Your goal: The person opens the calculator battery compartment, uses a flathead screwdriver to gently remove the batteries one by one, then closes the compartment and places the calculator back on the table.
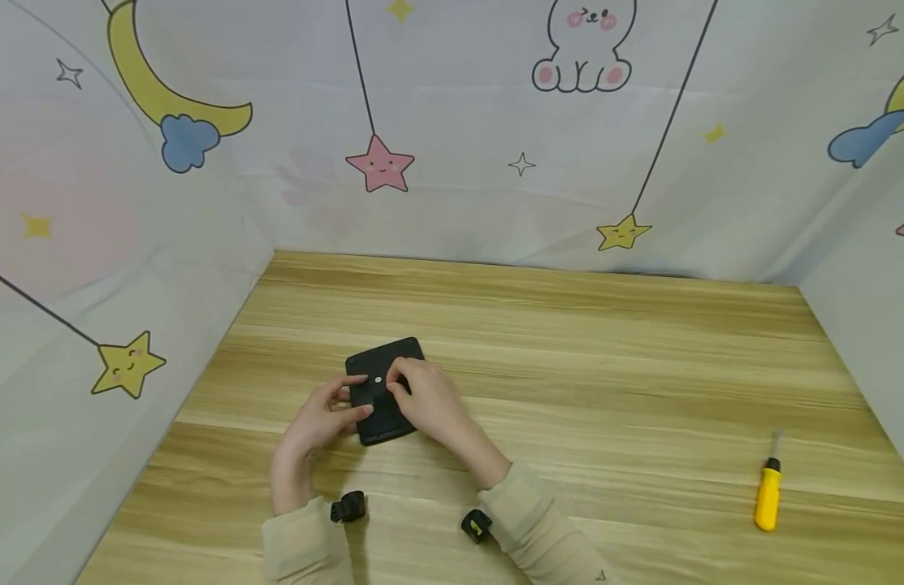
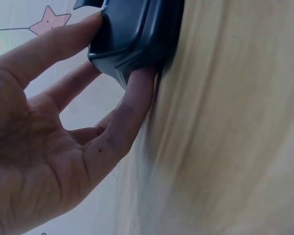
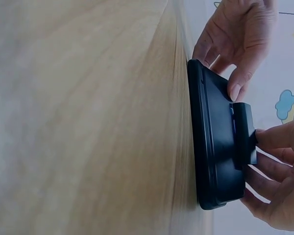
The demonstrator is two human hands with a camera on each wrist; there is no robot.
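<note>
A flat black rectangular device with rounded corners lies on the table, a small white round spot on its upper face. From its left side my left hand holds it, thumb and a finger on top and other fingers at the edge. A narrow black flap stands up from the device's face in the right wrist view. My right hand pinches at this flap with curled thumb and forefinger, and its other fingers are near the device's side. What the device is cannot be told.
A yellow-handled screwdriver lies far to the right on the wooden table. White printed cloth hangs along the table's back and sides. Black wrist cameras sit at both sleeves, the left one close to the tabletop.
</note>
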